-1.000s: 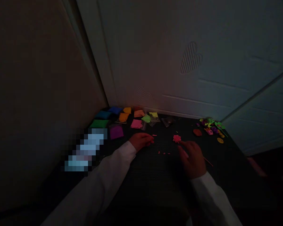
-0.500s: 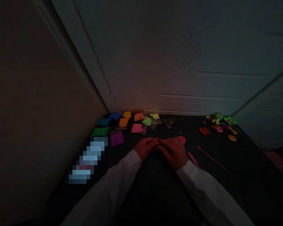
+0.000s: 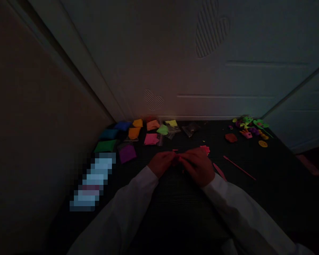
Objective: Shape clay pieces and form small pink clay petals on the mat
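My left hand (image 3: 161,164) and my right hand (image 3: 198,166) meet over the dark table, fingertips pinched together. Between them is a small piece of pinkish-red clay (image 3: 177,159), mostly covered by the fingers. A thin pink strip (image 3: 174,150) lies just beyond the fingertips. Behind my right hand, a pink clay piece with a bumpy edge (image 3: 206,150) is partly hidden. To the right of that hand lie a pink flat-bladed clay tool (image 3: 219,172) and a long thin pink stick tool (image 3: 239,167).
Coloured clay packets, among them a purple one (image 3: 127,153) and a green one (image 3: 105,145), line the back left. A blurred bright rectangle (image 3: 93,182) lies at left. Small clay figures (image 3: 251,129) and a reddish-brown lump (image 3: 230,137) sit back right. A white panelled surface (image 3: 159,71) rises behind.
The view has tipped downward slightly. My hands have drawn a little toward me, away from the thin pink strip, still pinching the clay piece together.
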Available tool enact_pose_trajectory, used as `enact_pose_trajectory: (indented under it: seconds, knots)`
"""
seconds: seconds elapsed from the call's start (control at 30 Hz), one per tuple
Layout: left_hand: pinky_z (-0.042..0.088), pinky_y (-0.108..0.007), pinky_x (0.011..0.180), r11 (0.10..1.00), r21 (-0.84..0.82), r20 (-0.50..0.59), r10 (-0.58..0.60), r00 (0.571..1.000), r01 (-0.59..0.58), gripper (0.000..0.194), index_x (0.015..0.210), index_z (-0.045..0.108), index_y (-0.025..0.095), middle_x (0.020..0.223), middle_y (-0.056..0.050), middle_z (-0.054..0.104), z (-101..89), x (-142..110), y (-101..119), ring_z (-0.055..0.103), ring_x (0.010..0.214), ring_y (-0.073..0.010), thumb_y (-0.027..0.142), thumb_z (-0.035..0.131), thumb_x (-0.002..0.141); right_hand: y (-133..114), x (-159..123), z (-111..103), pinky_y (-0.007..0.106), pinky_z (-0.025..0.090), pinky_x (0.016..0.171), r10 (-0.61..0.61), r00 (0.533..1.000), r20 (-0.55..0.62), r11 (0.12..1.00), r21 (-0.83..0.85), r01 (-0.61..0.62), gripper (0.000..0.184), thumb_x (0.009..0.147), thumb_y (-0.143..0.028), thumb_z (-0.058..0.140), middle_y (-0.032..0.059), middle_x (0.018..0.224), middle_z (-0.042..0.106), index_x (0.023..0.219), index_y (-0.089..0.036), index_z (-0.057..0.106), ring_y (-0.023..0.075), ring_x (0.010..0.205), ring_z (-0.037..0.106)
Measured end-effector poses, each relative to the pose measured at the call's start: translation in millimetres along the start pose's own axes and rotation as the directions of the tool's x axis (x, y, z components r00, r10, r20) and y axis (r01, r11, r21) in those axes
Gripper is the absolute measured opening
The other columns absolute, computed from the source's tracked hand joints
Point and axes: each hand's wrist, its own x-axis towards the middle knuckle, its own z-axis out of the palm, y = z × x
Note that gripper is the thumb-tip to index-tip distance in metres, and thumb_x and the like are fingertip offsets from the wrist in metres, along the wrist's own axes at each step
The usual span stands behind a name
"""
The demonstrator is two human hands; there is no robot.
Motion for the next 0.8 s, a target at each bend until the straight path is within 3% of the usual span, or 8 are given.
enact_pose_trajectory:
  seconds: [0.2,0.33,0.5,0.63,0.8]
  knots:
    - [0.036,-0.024,0.055,0.971,-0.229,0.005,-0.074,0.997,0.074,0.032,0.071,0.061,0.012,0.065,-0.005,0.058,-0.7,2,7,0.050,0.059,-0.0105,0.043,0.056,0.066,0,0,-11,0.033,0.039,0.079,0.034,0.999,-0.022,0.999,0.005,-0.034,0.018,0.079,-0.023,0.044,0.0034,0.085,0.062,0.090,-0.020,0.057,0.0145,0.083,0.054]
    - [0.037,-0.024,0.056,0.959,-0.268,0.031,-0.089,0.996,0.094,0.026,0.071,0.062,0.013,0.065,-0.004,0.058,-4.7,1,8,0.051,0.060,-0.0100,0.037,0.057,0.067,2,0,-13,0.032,0.041,0.076,0.104,0.991,-0.089,0.994,-0.002,-0.105,0.012,0.074,-0.029,0.051,0.0032,0.079,0.061,0.080,-0.020,0.055,0.0153,0.079,0.054]
    - [0.038,-0.024,0.058,0.953,-0.294,0.060,-0.058,0.996,0.074,0.023,0.074,0.063,0.013,0.068,-0.003,0.058,-11.7,1,10,0.052,0.062,-0.0096,0.034,0.054,0.070,4,-2,-16,0.032,0.042,0.075,0.087,0.993,-0.079,0.996,-0.014,-0.089,0.015,0.077,-0.024,0.046,0.0043,0.086,0.060,0.088,-0.020,0.055,0.0155,0.083,0.054]
    - [0.039,-0.025,0.059,0.932,-0.357,0.008,-0.058,0.998,0.057,0.023,0.072,0.062,0.013,0.067,-0.004,0.058,-18.6,1,16,0.051,0.062,-0.0100,0.033,0.050,0.072,3,-2,-21,0.032,0.041,0.073,0.063,0.996,-0.067,0.997,-0.035,-0.066,0.012,0.078,-0.022,0.043,0.0042,0.079,0.059,0.080,-0.019,0.055,0.0154,0.079,0.053]
    - [0.040,-0.025,0.059,0.897,-0.441,-0.066,-0.041,0.997,0.008,0.021,0.071,0.060,0.011,0.067,-0.003,0.056,-23.7,1,22,0.051,0.061,-0.0093,0.028,0.047,0.072,3,-2,-22,0.031,0.042,0.071,0.108,0.982,-0.152,0.993,-0.031,-0.114,0.010,0.073,-0.026,0.052,0.0040,0.078,0.057,0.080,-0.019,0.053,0.0156,0.077,0.053]
